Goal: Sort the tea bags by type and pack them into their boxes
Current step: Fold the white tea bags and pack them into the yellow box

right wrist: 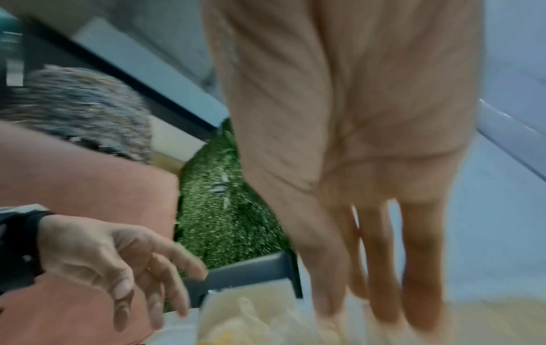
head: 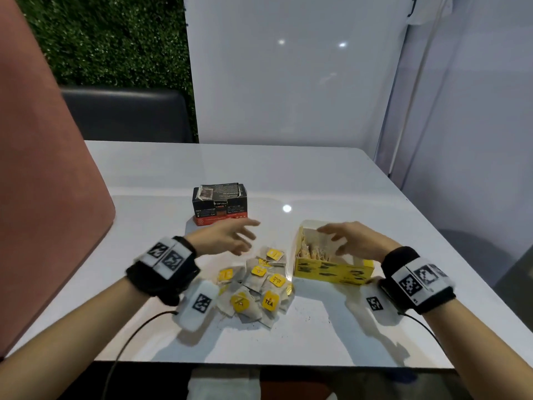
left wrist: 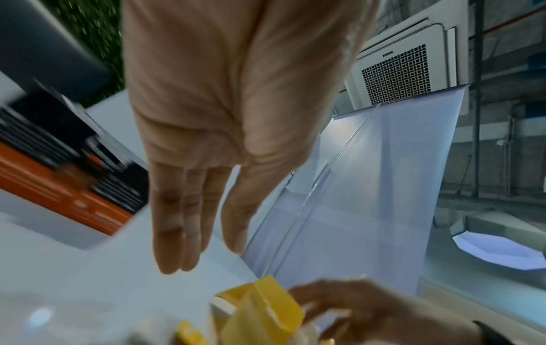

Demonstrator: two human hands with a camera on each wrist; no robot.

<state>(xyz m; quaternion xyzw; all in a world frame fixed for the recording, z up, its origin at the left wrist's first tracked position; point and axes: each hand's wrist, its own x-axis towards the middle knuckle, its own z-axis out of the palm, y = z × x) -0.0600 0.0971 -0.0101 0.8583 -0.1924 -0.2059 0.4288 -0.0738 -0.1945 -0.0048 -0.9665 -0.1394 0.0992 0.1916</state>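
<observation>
Tea bags (head: 255,287) lie heaped near the white table's (head: 331,180) front edge, the yellow box (head: 331,268) beside them; left hand (head: 223,236) and right hand (head: 350,238) hover spread, holding nothing, white panels (head: 288,82) behind.

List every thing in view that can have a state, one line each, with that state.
Yellow box: open on top, partly filled with tea bags standing on edge.
Black and red box: top flaps shut, standing upright on the table.
Pile of yellow-tagged tea bags: loose on the table, unpacked.
Left hand: open, empty, above the pile.
Right hand: open, empty, over the yellow box.
</observation>
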